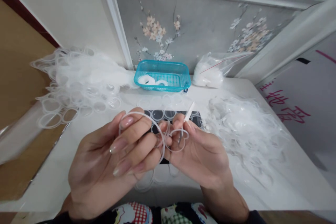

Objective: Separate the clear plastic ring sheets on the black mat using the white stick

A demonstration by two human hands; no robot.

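My left hand [105, 161] is closed, its fingers curled around a large, thin translucent ring [159, 127]. In my right hand [207, 154], thumb and fingers pinch a small tool with a pointed white end [189, 112] and a thin metal part aimed downward; its exact kind is unclear. Smaller translucent loops [179, 131] join the large ring beside the metal part, between both hands. Beneath the hands lies a black sheet [198, 114] with translucent rings on it, mostly covered by my fingers.
A blue plastic basket [162, 64] holding white rings [146, 81] stands against the wall. To its right sits a clear bag [209, 71] with white contents. Heaps of translucent ring pieces lie at left [86, 73] and right [244, 122] on the white table [265, 196].
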